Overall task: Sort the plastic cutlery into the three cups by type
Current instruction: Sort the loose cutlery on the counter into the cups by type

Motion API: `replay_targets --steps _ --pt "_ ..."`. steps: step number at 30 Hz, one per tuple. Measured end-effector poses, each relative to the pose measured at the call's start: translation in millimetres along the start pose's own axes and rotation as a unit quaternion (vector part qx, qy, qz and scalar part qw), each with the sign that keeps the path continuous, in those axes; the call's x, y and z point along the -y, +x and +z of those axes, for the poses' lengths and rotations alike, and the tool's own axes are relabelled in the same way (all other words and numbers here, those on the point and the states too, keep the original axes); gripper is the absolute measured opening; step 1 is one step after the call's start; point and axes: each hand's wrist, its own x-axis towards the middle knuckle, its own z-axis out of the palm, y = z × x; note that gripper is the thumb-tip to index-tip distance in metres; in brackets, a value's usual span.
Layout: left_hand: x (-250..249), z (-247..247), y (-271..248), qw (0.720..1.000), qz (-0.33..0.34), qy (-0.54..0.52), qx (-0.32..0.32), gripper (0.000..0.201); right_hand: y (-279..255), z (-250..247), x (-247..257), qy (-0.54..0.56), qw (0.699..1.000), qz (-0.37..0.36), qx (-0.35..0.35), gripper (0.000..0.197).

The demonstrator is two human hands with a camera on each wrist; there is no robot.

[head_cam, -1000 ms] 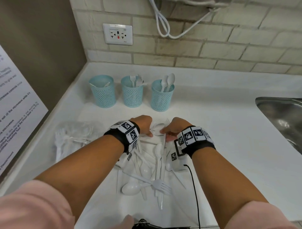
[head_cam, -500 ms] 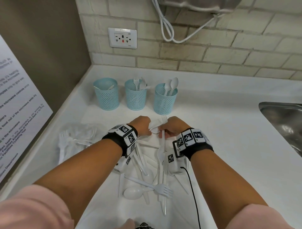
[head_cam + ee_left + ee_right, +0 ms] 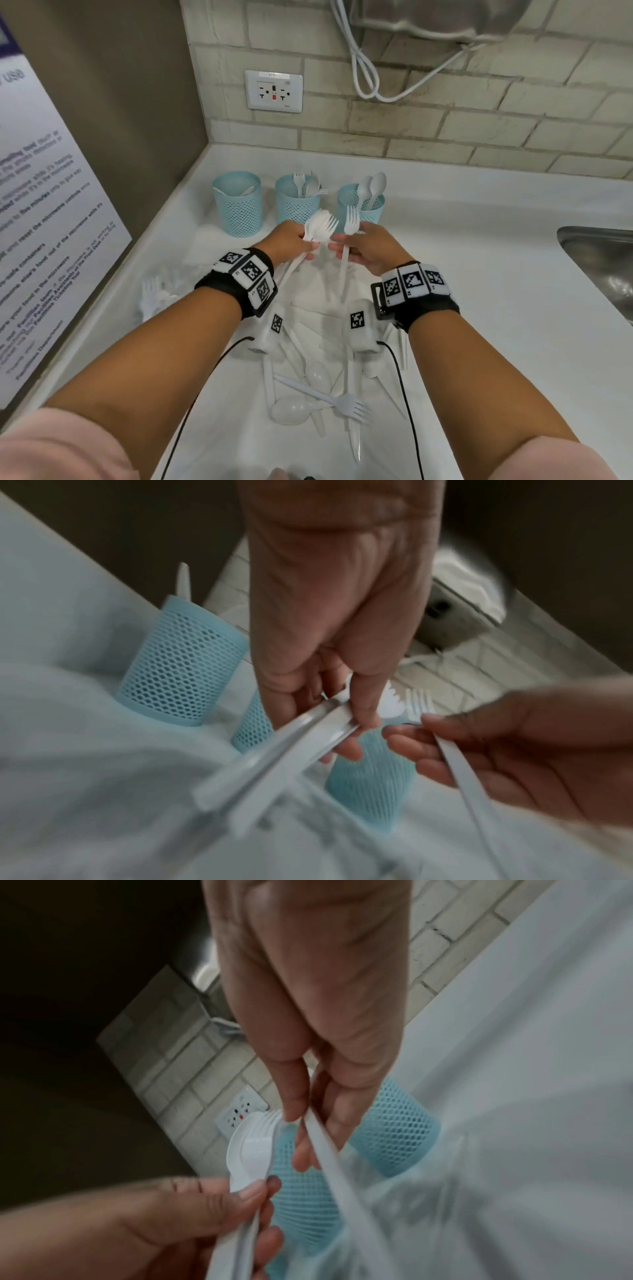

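While a second ago both hands worked the pile, left hand [image 3: 291, 241] grips stacked cutlery [image 3: 320, 224] aloft, right hand [image 3: 371, 250] pinches fork [image 3: 350, 224].

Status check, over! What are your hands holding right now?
Left hand grips bunched cutlery. Right hand pinches one fork. Cups just ahead, nothing blocking.

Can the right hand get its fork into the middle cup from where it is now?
Probably yes. The right hand pinches a single fork in front of the cups, and the middle cup stands open-topped with a few forks inside; only the left hand's bundle is close by.
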Motion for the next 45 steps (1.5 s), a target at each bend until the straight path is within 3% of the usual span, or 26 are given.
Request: replay_targets --steps 2,5,10,17,24,29,32,35,41,45 --pt "-5 -9 -2 0.994 -0.020 -0.108 0.014 0.018 4 2 10 0.045 0.999 -0.009 0.014 0.018" --pt "-10 -17 -7 0.975 -0.036 -0.218 0.035 0.009 9 11 20 0.086 0.996 -0.013 0.029 0.014" --pt "-6 -20 -14 0.952 -0.052 -0.299 0.036 0.013 9 29 26 0.050 0.998 -0.006 0.038 0.014" --pt "9 -21 -14 0.954 -0.061 -0.292 -0.039 0.009 11 44 20 0.039 0.998 0.011 0.041 0.010" --pt "11 -10 -13 0.944 -0.084 -0.296 -0.120 0.005 15 63 17 -0.007 0.998 -0.024 -0.054 0.021" --pt "10 -6 -9 0.950 -0.078 -0.254 -0.162 0.007 19 69 15 -0.037 0.997 -0.040 -0.051 0.015" --pt "8 -7 -9 0.952 -0.066 -0.253 -0.161 0.017 20 70 17 -0.034 0.997 -0.050 -0.047 0.023" --pt "8 -9 -10 0.956 -0.061 -0.248 -0.144 0.010 18 70 19 -0.015 0.998 -0.050 -0.022 0.028" --pt "7 -12 -15 0.964 -0.068 -0.247 -0.074 0.016 17 61 21 -0.023 0.999 -0.034 -0.002 0.016" --pt "5 -14 -20 0.955 -0.061 -0.286 -0.045 0.019 16 57 20 0.014 1.000 -0.013 -0.009 0.020"
